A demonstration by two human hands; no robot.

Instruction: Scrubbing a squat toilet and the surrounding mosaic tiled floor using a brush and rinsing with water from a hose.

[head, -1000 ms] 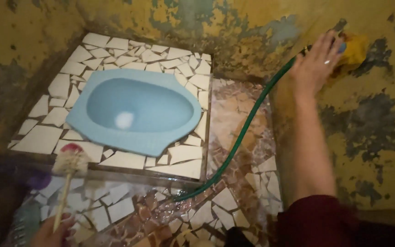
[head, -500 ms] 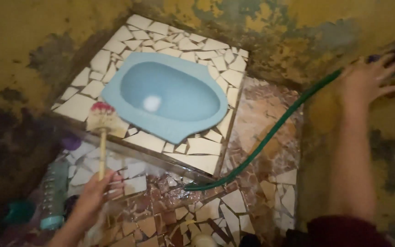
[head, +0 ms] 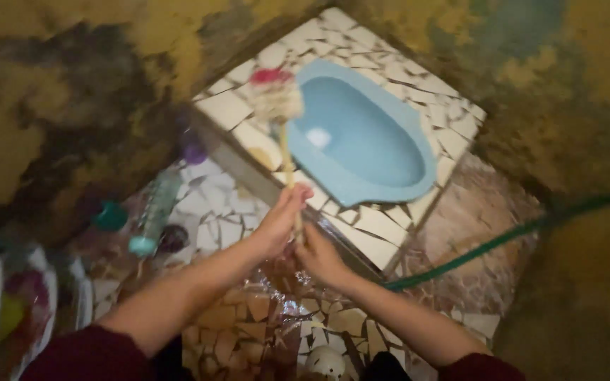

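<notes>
My left hand [head: 281, 217] and my right hand [head: 319, 255] both grip the pale handle of a toilet brush [head: 277, 99], left above right. The brush points away from me, its whitish bristle head with a red top over the broken-tile platform [head: 231, 109] at the near-left rim of the blue squat toilet pan [head: 372, 137]. Both forearms reach in from the bottom, with dark red sleeves.
A green hose [head: 524, 229] runs from the right wall down to the wet mosaic floor [head: 262, 317]. A clear plastic bottle [head: 155, 212], a teal cup [head: 111, 215] and a purple object [head: 193, 152] sit at the left wall. Bowls stand at far left. Peeling yellow walls enclose the stall.
My right hand left the tap on the right wall and came down onto the brush handle under my left hand. The brush rose toward the pan, and the view swung left.
</notes>
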